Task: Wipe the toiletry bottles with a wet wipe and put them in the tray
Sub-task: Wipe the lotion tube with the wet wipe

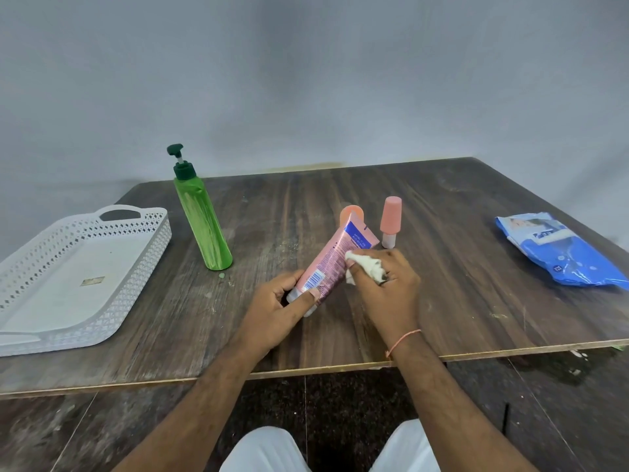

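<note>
My left hand (pixel 277 310) grips the crimped end of a pink tube (pixel 332 262) and holds it tilted above the table, its orange cap pointing away from me. My right hand (pixel 388 284) is closed on a crumpled white wet wipe (pixel 360 265) pressed against the tube's right side. A tall green pump bottle (pixel 204 218) stands upright to the left. A small bottle with a peach cap (pixel 390 219) stands just behind my right hand. The white perforated tray (pixel 136 267) sits at the far left with nothing in it but a small sticker.
A blue pack of wet wipes (pixel 558 252) lies at the right of the dark wooden table (pixel 459 301). The table's front edge runs just under my forearms. A grey wall rises behind the table.
</note>
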